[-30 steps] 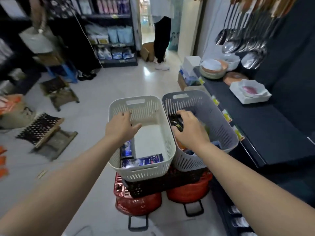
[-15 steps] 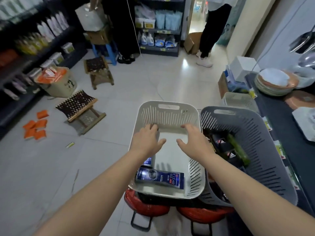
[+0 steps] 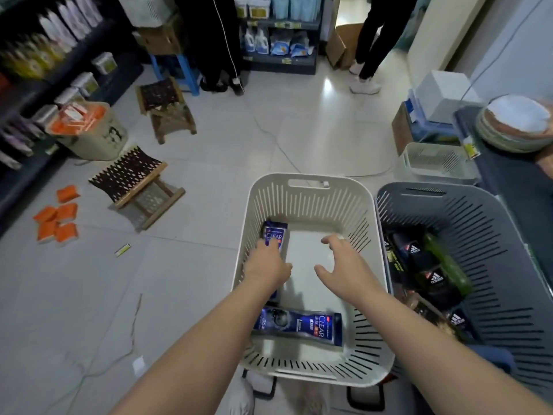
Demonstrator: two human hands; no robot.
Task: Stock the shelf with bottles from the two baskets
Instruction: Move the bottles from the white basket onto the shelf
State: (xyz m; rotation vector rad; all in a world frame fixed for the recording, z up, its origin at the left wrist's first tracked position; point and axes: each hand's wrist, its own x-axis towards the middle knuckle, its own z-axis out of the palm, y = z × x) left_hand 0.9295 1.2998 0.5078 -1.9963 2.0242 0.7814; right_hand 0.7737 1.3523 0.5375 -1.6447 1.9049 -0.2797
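– Left hand [image 3: 266,266] lies on a blue CLEAR bottle [image 3: 275,233], its fingers [image 3: 270,245] stretched along the label and the thumb out to the side. No finger shows curled round the bottle.
– Where is that bottle?
– In the white basket [image 3: 308,178], lengthwise against its left wall, at 12 o'clock from the left hand.
– And the right hand?
– Spread wide. The right hand [image 3: 344,265] has its fingers apart and slightly bent, and it holds nothing. It hangs over the bare floor of the same basket, at 3 o'clock from the left hand, and the two hands are apart.
– Any other bottle in there?
– A second CLEAR bottle [image 3: 299,324] lies crosswise at the near end, at about 6 o'clock from both hands. It is just beside the left forearm, and neither hand touches it.
– The other basket?
– The grey basket [image 3: 493,235] stands right against the white one, at its 3 o'clock. Dark adidas bottles [image 3: 419,256] and a green bottle [image 3: 446,265] are piled together inside, at 3 o'clock from the right hand. Neither hand touches them.
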